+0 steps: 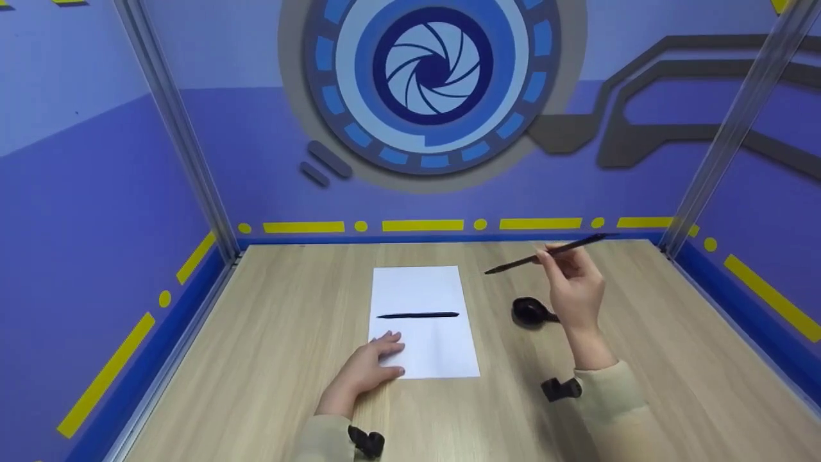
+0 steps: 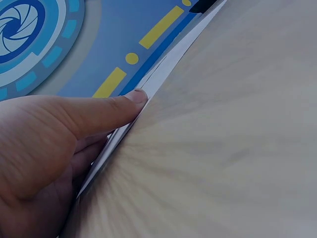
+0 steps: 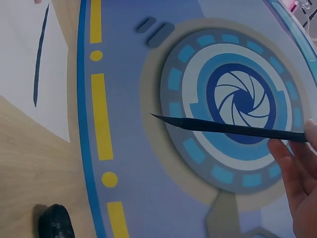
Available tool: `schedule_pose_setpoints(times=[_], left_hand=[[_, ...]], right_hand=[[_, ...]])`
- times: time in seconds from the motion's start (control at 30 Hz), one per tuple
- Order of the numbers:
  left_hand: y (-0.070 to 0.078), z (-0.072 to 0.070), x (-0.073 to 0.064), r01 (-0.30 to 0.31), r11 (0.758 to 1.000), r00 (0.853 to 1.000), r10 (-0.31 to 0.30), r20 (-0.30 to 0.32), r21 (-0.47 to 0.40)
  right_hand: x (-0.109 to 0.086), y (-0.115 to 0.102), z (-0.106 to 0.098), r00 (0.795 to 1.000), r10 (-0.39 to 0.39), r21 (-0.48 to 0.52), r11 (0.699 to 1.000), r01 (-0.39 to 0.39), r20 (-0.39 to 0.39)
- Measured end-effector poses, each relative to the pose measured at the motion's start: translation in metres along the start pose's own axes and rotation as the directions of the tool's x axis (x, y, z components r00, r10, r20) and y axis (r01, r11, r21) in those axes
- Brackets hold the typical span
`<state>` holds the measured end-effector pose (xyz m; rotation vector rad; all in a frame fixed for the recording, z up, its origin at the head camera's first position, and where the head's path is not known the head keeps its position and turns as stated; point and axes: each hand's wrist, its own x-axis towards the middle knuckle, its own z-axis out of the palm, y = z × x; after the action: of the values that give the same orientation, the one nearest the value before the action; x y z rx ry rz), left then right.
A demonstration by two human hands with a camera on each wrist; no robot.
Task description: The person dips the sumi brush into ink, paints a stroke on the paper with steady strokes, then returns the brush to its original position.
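Note:
In my right hand [image 1: 578,292] I pinch a dark writing brush [image 1: 512,264], held in the air right of the paper. Its pointed tip faces left; in the right wrist view the brush [image 3: 218,126] lies nearly level. A white sheet of paper [image 1: 420,289] lies on the table with one thick black stroke [image 1: 418,315] across its middle. On the sheet's lower left edge rests my left hand [image 1: 367,369], fingers spread and relaxed. The left wrist view has the thumb [image 2: 111,113] along the paper's edge. Below the right hand sits a black spoon [image 1: 530,312], its handle partly hidden.
The wood-patterned table [image 1: 282,321] is enclosed by blue printed panels [image 1: 244,160] at the back and sides. Metal posts [image 1: 176,122] stand at the back corners. A small black mount [image 1: 562,389] is on the right sleeve, another [image 1: 367,443] on the left.

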<state>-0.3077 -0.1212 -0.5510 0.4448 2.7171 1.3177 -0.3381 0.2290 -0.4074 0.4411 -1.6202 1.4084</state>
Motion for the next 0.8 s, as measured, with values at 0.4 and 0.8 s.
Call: schedule_pose_setpoints(times=[0.4,0.8], left_hand=[[0.000,-0.001,-0.001,-0.016,1.000,1.000,0.016,0.009,-0.008],[0.000,0.000,-0.001,-0.021,1.000,1.000,0.021,0.007,-0.001]], right_hand=[[-0.006,-0.007,-0.035,0.993,-0.090,-0.067,0.993,0.095,0.071],[-0.008,0.001,-0.056,0.925,-0.338,-0.092,0.930,0.357,0.173]])
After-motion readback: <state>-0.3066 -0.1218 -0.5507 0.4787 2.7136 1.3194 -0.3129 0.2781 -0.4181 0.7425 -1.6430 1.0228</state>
